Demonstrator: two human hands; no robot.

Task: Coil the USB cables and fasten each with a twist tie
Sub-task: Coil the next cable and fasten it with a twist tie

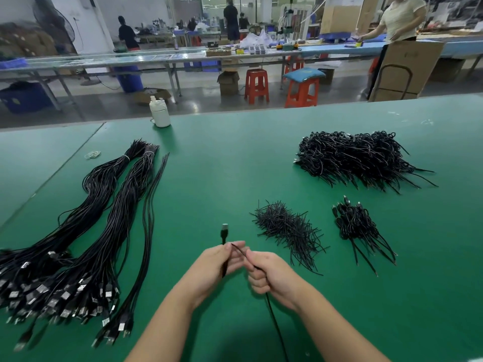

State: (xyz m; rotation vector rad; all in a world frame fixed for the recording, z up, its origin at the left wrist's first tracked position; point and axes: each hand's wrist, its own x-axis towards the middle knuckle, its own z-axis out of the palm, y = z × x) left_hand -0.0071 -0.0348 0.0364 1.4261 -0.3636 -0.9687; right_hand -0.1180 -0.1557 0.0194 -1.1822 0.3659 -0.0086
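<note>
**Both hands on one USB cable above the green desk**

The left hand (222,262) grips a black USB cable (273,317) just below its plug (224,229), which stands upright above the fingers (236,246). From there the cable arcs over to the right hand (269,275), whose fingers are curled round it — thumb on top. Below the right hand the cable hangs down past the wrist and leaves the picture at the lower edge. Both hands hover near the front middle of the desk (209,178).

Arrangement of the stock on the desk:

- Left: long uncoiled cable bundles (104,220), laid lengthwise, plugs toward the near edge, far ends bound with pale bands.
- Just right of the hands: a loose heap of black twist ties (287,228).
- Further right: a small pile of coiled cables (358,226), tails pointing toward the near edge.
- Far right: a large pile of coiled cables (358,158).
- Far edge: a white bottle (160,112) — upright. A pale rubber band (92,154) lies left of the bundles' far ends.
</note>
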